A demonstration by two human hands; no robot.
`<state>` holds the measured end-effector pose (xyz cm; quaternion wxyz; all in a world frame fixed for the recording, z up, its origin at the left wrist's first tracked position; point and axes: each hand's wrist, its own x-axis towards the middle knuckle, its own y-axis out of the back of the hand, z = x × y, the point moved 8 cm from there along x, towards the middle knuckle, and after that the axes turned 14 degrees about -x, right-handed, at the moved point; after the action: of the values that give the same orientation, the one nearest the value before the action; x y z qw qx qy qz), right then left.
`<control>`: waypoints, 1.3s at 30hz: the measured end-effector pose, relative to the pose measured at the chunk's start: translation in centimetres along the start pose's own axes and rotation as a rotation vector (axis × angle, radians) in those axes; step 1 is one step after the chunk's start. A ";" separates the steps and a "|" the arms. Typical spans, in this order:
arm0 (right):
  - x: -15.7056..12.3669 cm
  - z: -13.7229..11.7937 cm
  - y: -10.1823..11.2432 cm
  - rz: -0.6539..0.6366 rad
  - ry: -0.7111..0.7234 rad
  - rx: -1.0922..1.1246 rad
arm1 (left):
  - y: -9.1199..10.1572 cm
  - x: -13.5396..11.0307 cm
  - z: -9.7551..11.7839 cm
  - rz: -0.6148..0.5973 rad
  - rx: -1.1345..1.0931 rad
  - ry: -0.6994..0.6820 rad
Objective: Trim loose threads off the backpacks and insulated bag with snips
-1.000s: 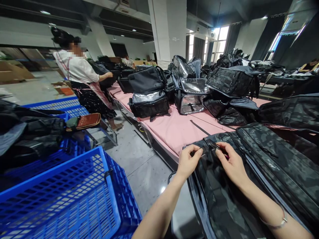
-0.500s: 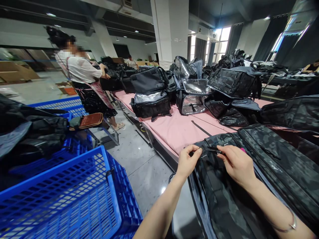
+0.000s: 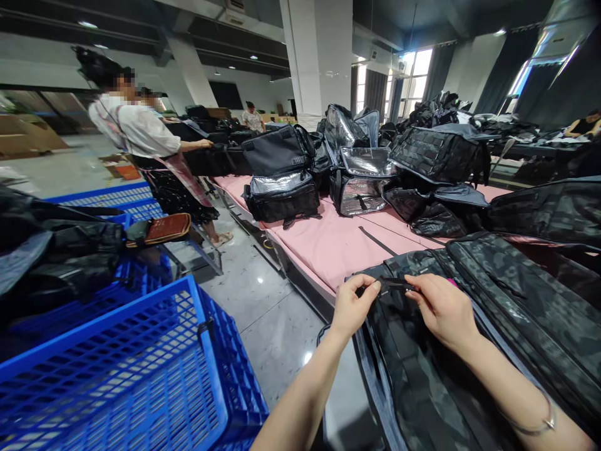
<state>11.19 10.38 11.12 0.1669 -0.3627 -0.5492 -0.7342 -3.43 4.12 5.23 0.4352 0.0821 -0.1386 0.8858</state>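
A black camouflage backpack [image 3: 432, 376] lies in front of me, its unzipped grey-edged side facing me. Over its far end, my left hand [image 3: 354, 304] is closed, thumb and forefinger pinching something small and dark that I cannot make out. Close by on the right, my right hand [image 3: 444, 310] is closed on thin, dark thread snips [image 3: 397, 284], whose slim tips point toward the left fingertips. Their handle is mostly hidden in my palm. A bit of magenta shows behind the right knuckles.
Blue plastic crates [image 3: 197, 326] stand on the left, one holding dark bags. Several black bags [image 3: 282, 194] with silver linings are piled on the pink-covered table [image 3: 323, 244]. A brown-topped stool [image 3: 166, 229] and a co-worker [image 3: 145, 138] are beyond the crates.
The two slim blades, apart before, now look closer together near my left fingertips. My hands have barely shifted. The co-worker's arm has stretched out toward the bags.
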 end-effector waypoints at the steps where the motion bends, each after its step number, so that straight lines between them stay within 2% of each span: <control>1: 0.0 0.0 0.0 0.002 0.003 -0.009 | 0.0 0.0 -0.1 0.000 -0.005 0.004; 10: 0.0 -0.3 0.1 0.011 0.058 -0.033 | -0.3 -0.2 -0.3 -0.019 -0.069 0.044; 16: 0.2 -0.8 1.0 0.078 0.114 -0.069 | -0.4 -0.1 -0.8 -0.037 -0.109 0.079; 22: 0.0 -0.7 1.0 0.075 0.091 -0.032 | -0.5 -0.1 -0.9 -0.045 -0.125 0.092; 26: -0.2 0.1 0.5 0.024 -0.059 0.196 | -0.4 -0.2 -0.7 -0.036 -0.165 0.093; 31: -1.3 2.9 -2.1 -0.074 -0.500 0.644 | -0.4 -0.2 -0.6 -0.013 -0.187 0.087; 33: -1.8 3.3 -3.4 -0.090 -0.617 0.792 | -0.5 -0.2 -0.6 -0.008 -0.163 0.070; 36: -2.3 2.4 -5.4 -0.210 -0.690 0.912 | -0.7 -0.4 -0.3 -0.011 -0.084 0.021; 39: -2.6 1.4 -6.1 -0.294 -0.714 0.850 | -1.1 -0.7 0.0 -0.021 0.051 -0.060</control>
<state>9.58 13.35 5.28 -0.0016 -0.4092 -0.8630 -0.2964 -2.11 4.23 5.22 0.4379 0.1211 -0.1279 0.8816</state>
